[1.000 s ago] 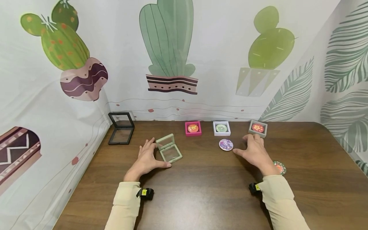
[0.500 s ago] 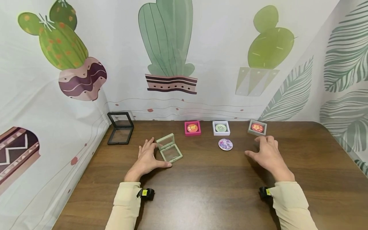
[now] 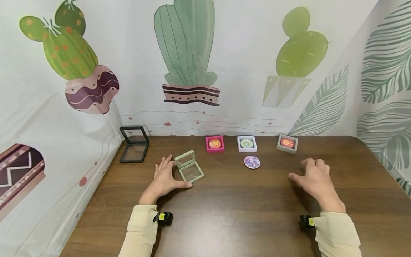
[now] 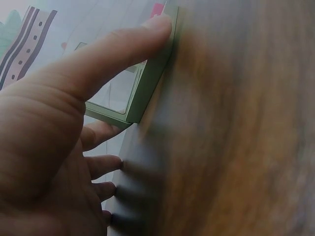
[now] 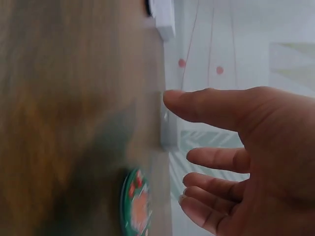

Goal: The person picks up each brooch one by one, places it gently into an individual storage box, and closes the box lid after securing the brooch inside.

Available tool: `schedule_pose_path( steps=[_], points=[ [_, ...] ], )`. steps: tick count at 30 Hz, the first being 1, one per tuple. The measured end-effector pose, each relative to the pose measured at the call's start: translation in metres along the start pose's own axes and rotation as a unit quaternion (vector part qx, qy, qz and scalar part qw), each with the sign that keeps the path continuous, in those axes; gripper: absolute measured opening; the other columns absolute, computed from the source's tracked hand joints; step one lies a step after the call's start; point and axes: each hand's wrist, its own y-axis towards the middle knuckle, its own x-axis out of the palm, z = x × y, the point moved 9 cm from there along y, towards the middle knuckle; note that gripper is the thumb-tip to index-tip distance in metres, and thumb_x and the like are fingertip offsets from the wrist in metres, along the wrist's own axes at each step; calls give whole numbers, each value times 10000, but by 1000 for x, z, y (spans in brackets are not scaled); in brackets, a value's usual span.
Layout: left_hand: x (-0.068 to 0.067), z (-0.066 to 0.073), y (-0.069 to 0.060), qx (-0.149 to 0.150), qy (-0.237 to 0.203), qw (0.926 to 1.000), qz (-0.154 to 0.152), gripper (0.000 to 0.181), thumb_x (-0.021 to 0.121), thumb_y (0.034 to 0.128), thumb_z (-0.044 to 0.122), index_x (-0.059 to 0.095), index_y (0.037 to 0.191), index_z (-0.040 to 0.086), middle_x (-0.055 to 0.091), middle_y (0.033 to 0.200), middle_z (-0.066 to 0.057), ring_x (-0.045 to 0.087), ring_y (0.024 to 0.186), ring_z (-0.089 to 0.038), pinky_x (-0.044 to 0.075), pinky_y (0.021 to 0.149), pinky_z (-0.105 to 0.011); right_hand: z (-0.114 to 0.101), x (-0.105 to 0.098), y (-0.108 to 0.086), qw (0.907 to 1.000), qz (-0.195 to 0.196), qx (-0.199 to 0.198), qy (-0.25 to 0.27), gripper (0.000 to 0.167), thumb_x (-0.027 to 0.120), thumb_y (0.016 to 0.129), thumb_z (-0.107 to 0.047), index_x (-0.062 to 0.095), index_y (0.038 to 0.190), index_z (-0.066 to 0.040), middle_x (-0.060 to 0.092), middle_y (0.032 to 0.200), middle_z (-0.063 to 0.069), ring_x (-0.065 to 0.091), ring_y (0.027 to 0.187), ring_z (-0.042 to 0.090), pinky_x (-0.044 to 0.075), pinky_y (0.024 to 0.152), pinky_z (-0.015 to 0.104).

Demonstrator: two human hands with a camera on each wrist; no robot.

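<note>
In the head view my left hand (image 3: 164, 178) holds a light green hinged frame case (image 3: 192, 172), its lid raised. The thumb lies on the near edge and the index finger on the left side. In the left wrist view the thumb crosses the green case (image 4: 129, 111), with the other fingertips near the table. My right hand (image 3: 317, 181) hovers at the right with relaxed fingers and nothing in them. A round green-rimmed badge (image 5: 137, 204) lies close to it in the right wrist view; the hand and forearm hide it from the head camera.
A purple round badge (image 3: 252, 162) lies mid-table. Along the back stand pink (image 3: 215, 150), white (image 3: 247, 150) and grey (image 3: 287, 149) cases, each with a round badge. A black frame case (image 3: 132, 160) stands open at the back left. A printed cloth (image 3: 240, 117) hangs behind the table.
My right hand has moved right and toward me, away from the grey case, and now covers the green-rimmed badge in the head view. The left hand and green case stay put.
</note>
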Motion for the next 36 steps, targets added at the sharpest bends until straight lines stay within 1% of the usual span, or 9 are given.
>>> schedule_pose_path(
  steps=[5,12,19,26,32,36],
  points=[
    [0,0,0,2,-24,10000,-4,914,974,704,500,610,1384,10,192,1702,-314,42,1581,-524,-51,1234,-686,18,-3,-4,9996,-104,251,-51,725,774,956,-263,434,1350,242,344,1304,484,249,1245,679,386,965,746],
    [0,-2,0,-34,-50,10000,-3,909,976,710,481,605,1389,3,180,1709,-305,29,1585,-515,-59,1237,-678,32,-1,-8,9985,-376,373,-100,772,780,956,-323,431,1341,248,349,1278,490,252,1216,694,378,969,750],
    [1,-2,1,-41,-51,10000,-36,913,975,713,478,602,1394,-2,174,1712,-302,25,1586,-512,-62,1236,-679,38,-1,-11,9976,-500,469,-138,800,812,925,-325,429,1327,250,369,1236,471,297,1142,648,408,917,722],
    [1,-4,1,-39,-67,10000,-35,912,975,711,483,605,1393,4,173,1713,-301,23,1588,-508,-68,1232,-684,43,3,-13,9938,-787,749,-231,857,801,934,-380,393,1306,277,335,1193,478,300,1093,632,444,876,687],
    [1,-4,1,-58,-38,10000,-31,907,977,707,478,609,1391,8,180,1712,-299,30,1588,-507,-66,1235,-681,44,3,-14,9914,-897,850,-439,777,754,956,-379,427,1220,274,345,1119,453,321,1052,616,457,854,673],
    [1,-3,1,-46,-36,10000,-47,903,974,711,480,610,1392,12,179,1714,-293,30,1589,-504,-62,1235,-682,43,2,-16,9896,-960,898,-577,803,743,950,-417,418,1176,281,340,1092,453,331,1044,629,453,871,695]
  ],
)
